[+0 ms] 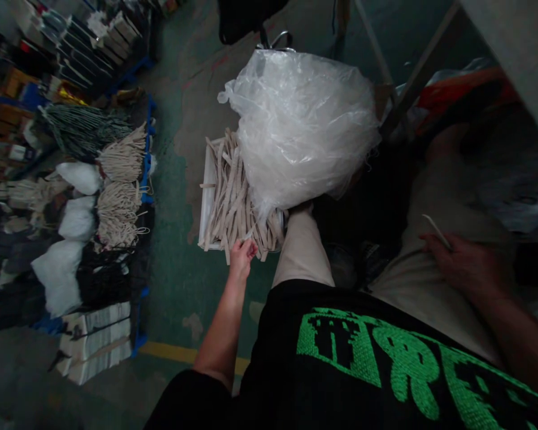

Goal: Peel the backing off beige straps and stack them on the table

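Observation:
My left hand (242, 255) is at the near edge of a white tray (205, 197) filled with long beige fabric strips (231, 194). Its fingers are curled closed by the strip ends, and what they grip is too small to make out. A large clear plastic bag (307, 125), bunched and bulging, covers the right part of the tray. Over my right thigh, my right hand (468, 269) is closed around a thin, pale, slightly bent stick-like tool (437, 232) whose tip points up and left. The tool's lower end is hidden in the fist.
On the left, blue pallets (150, 149) carry bundles of beige cords (121, 209), dark green cords (87, 125), white bags (63, 275) and stacked bundles (98, 340). A black chair (246, 18) stands ahead. A table (515, 48) overhangs the upper right. Green floor lies between.

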The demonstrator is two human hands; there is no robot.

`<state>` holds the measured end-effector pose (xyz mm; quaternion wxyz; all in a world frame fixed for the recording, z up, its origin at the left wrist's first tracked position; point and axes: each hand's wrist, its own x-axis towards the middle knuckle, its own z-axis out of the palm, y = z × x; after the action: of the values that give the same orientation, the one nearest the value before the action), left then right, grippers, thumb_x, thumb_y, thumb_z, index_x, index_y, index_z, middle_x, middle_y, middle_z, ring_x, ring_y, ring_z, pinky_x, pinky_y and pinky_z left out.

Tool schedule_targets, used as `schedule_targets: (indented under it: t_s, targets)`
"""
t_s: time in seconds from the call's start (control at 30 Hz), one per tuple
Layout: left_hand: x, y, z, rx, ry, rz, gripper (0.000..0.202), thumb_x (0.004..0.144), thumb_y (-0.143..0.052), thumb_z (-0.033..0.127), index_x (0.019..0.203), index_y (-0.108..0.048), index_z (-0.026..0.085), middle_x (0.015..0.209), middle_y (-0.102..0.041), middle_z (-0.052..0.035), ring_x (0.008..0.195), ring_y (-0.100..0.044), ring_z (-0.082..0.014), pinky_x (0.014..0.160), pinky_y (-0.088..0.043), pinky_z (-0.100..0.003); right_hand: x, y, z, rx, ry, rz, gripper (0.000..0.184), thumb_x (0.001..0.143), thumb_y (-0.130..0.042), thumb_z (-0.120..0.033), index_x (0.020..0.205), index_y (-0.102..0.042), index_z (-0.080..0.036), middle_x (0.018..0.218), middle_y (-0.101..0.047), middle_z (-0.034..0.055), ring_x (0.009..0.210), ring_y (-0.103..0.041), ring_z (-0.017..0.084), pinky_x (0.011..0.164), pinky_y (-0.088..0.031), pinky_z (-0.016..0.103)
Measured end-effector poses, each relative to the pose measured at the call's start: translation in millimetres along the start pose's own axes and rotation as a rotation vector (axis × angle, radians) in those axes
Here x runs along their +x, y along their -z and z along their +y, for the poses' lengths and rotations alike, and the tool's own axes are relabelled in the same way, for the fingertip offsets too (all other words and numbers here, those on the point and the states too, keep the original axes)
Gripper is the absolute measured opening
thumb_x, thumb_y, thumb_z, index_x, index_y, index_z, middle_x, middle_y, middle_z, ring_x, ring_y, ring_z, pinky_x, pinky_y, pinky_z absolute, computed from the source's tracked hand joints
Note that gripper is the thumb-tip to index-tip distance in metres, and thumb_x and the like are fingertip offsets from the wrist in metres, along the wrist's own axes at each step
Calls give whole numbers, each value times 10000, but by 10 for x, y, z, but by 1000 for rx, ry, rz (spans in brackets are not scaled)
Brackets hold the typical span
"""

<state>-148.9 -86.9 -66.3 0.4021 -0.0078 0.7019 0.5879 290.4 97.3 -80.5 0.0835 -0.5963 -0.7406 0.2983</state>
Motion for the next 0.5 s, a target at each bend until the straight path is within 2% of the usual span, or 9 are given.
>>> schedule_targets:
  t_s: [0.07, 0.13, 0.2, 0.27, 0.37, 0.43, 0.5]
  targets:
    - [-215, -113, 49, -46, -20, -58, 454, 565, -884, 419, 777, -571, 168, 683, -666, 21, 596, -648, -101, 614, -507, -224, -11, 4, -201, 196, -110, -10, 413, 909, -459, -551, 805, -693, -227, 696, -621, 123, 556, -524, 241, 546, -350, 362]
    - [-445, -233, 83, -59, -71, -137, 418, 614, -861, 427, 777, -572, 173, 691, -669, 20, 611, -652, -105, 635, -516, -234, -81, -22, -522, 486, -170, -118, 372, 866, -554, -537, 841, -721, -206, 724, -632, 104, 500, -438, 166, 496, -306, 320]
    - [-683, -339, 93, -29, -141, -219, 377, 663, -833, 428, 774, -577, 176, 699, -673, 18, 619, -651, -108, 659, -523, -247, -200, -106, -893, 783, -195, -354, 418, 817, -637, -566, 907, -737, -170, 791, -663, 106, 456, -334, 104, 438, -230, 281]
    - [-913, -419, 74, 37, -207, -289, 332, 706, -806, 415, 777, -584, 179, 706, -678, 17, 624, -650, -111, 682, -526, -257, -330, -247, -1242, 970, -185, -620, 501, 753, -710, -607, 926, -737, -137, 862, -701, 132, 443, -254, 63, 408, -165, 248]
    - [-1207, -488, 11, 150, -267, -402, 273, 764, -768, 391, 792, -591, 186, 718, -688, 17, 646, -654, -115, 702, -515, -254, -461, -494, -1636, 1111, -174, -935, 576, 756, -715, -664, 938, -718, -118, 961, -721, 155, 443, -196, 35, 385, -114, 208]
    - [-1345, -507, -39, 204, -277, -492, 261, 787, -755, 394, 805, -596, 188, 732, -699, 11, 661, -662, -120, 702, -508, -251, -484, -626, -1811, 1163, -169, -1040, 579, 785, -689, -684, 903, -689, -117, 874, -709, 114, 434, -195, 31, 371, -111, 185]
    - [-1426, -516, -84, 230, -267, -570, 275, 788, -756, 411, 820, -602, 186, 752, -708, 1, 669, -672, -131, 696, -512, -260, -470, -706, -1936, 1197, -166, -1068, 572, 805, -668, -691, 867, -654, -123, 667, -621, 29, 414, -201, 36, 357, -150, 169]
